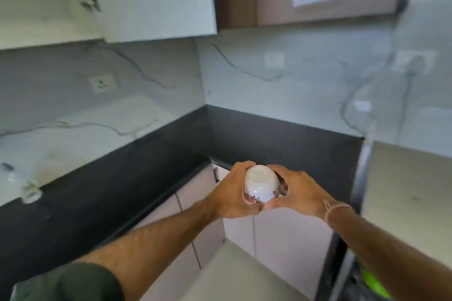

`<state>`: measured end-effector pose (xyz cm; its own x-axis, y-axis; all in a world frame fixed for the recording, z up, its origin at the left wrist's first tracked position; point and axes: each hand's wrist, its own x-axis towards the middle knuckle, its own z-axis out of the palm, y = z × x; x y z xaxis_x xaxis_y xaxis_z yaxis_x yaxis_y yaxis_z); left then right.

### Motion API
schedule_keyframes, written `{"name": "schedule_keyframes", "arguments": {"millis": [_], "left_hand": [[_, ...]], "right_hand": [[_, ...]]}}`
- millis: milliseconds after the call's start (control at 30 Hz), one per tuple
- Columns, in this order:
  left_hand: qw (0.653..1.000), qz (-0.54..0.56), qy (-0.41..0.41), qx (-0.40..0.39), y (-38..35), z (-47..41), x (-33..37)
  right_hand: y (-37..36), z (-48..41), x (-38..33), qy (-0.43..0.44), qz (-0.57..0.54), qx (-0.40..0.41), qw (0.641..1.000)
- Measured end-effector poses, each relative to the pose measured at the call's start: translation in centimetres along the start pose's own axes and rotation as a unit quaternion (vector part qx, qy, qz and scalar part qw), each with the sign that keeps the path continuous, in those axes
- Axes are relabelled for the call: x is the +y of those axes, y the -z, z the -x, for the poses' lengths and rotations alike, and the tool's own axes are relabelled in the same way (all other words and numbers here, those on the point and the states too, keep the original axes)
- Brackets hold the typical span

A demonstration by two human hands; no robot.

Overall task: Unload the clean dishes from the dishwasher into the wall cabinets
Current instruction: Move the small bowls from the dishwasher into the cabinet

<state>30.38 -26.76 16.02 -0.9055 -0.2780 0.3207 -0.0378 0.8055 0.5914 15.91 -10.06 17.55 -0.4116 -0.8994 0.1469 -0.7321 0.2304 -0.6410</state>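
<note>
White floral ceramic bowl (261,184), base up, sits clasped between left hand (230,194) and right hand (300,190), fingers curled round its sides.

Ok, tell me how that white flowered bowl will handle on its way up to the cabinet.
The bowl looks like glazed ceramic, so probably rigid and breakable if dropped. Its glossy sheen suggests a slick surface, which may be why the left hand and right hand both cup it. Held base-up, with rounded sides, it could roll if laid on its side.
</note>
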Motion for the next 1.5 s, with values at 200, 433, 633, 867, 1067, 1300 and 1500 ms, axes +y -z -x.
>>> {"name": "schedule_keyframes", "arguments": {"millis": [200,433,633,867,1067,1300,1500], "left_hand": [[0.997,-0.051,0.024,0.052,16.7,1.8,-6.2],[0.990,-0.077,0.046,0.112,35.7,1.3,-12.2],[0.985,-0.071,0.083,0.134,49.4,-2.0,-14.9],[0.959,-0.034,0.138,0.244,61.7,-7.7,-19.7],[0.935,-0.037,0.213,0.281,67.7,-12.0,-27.3],[0.900,-0.050,0.348,0.256,72.8,-17.1,-34.6],[0.878,-0.050,0.421,0.224,74.6,-21.3,-38.4]], "right_hand": [[-3.5,-11.2,-13.3,0.076,-0.069,-0.018,0.995],[-5.5,-26.1,-27.5,0.144,-0.063,-0.016,0.987],[-4.4,-36.9,-38.0,0.196,-0.034,-0.021,0.980],[-3.2,-50.9,-47.5,0.239,-0.053,-0.018,0.970],[-6.4,-63.5,-51.7,0.252,-0.038,-0.069,0.965],[-10.3,-74.5,-53.9,0.215,-0.001,-0.121,0.969],[-11.5,-79.9,-54.0,0.210,0.042,-0.060,0.975]]}}
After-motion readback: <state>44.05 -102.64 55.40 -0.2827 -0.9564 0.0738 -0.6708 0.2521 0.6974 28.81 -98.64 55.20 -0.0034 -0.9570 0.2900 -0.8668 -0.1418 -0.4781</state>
